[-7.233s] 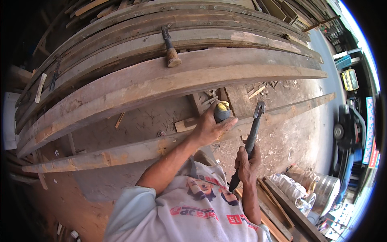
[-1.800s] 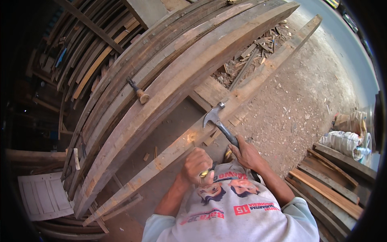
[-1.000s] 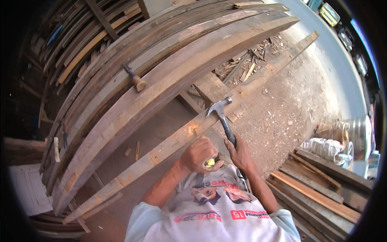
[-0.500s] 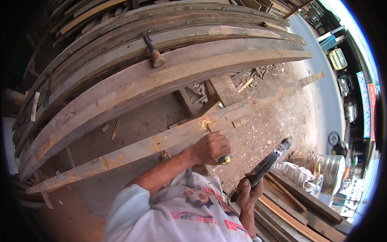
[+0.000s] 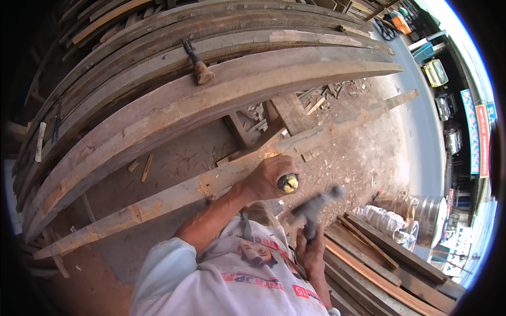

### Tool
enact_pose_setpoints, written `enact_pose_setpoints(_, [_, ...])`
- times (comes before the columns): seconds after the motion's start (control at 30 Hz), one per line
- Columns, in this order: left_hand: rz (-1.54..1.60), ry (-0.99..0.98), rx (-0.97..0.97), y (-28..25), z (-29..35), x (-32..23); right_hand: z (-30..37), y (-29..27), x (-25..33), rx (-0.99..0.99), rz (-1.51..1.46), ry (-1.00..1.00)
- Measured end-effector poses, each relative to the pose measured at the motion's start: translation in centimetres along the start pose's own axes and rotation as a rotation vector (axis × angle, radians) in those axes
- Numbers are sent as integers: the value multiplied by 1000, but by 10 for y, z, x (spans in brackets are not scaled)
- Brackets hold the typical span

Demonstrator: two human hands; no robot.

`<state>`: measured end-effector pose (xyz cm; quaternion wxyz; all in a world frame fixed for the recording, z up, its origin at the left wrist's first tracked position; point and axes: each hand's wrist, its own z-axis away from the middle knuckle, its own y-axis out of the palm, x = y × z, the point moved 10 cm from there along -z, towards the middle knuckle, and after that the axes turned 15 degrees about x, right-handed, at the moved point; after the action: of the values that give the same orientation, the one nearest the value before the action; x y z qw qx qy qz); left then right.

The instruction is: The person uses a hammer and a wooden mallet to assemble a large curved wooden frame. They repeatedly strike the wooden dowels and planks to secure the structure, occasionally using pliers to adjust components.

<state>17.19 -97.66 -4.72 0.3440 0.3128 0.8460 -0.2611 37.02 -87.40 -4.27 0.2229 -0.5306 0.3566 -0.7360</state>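
Observation:
My left hand (image 5: 268, 176) is closed around a chisel (image 5: 288, 183), whose yellowish handle end sticks out of the fist. Its blade is hidden behind the fingers, close to the pale chipped notch (image 5: 269, 155) in a long wooden beam (image 5: 174, 196). A second rough spot (image 5: 203, 185) with a small dark hole is cut in the same beam, further left. In my right hand (image 5: 310, 252) is a dark hammer (image 5: 315, 205), smeared by motion. Its head is apart from the chisel handle, below and to the right of it.
Beyond the beam lies a thick timber (image 5: 226, 95), with a wooden-ended tool (image 5: 198, 66) on the stacked beams. More planks (image 5: 369, 253) lie at the right, near white sacks (image 5: 382, 218) and a metal drum (image 5: 428, 218). A road (image 5: 416, 105) with vehicles runs beyond.
My right hand has swung the hammer left toward the chisel and turned it. My left fist has tipped so that the chisel's handle end faces up more. A motorbike has appeared on the road.

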Motion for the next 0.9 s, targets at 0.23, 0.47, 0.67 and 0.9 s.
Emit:
enact_pose_setpoints(0.23, [-31, -39, -33, -4, -1, 2, 29, -47, 33, -280, -233, -256])
enact_pose_setpoints(0.47, [0, -20, -28, 0, -5, 3, 6, -28, 32, -58, 14, -112])
enact_pose_setpoints(0.67, [0, -64, -25, -2, -3, 11, 6, -11, 10, 95, -237, 225])
enact_pose_setpoints(0.9, [41, -117, -27, -3, 2, 18, 50, -138, 106, -734, -669, -669])
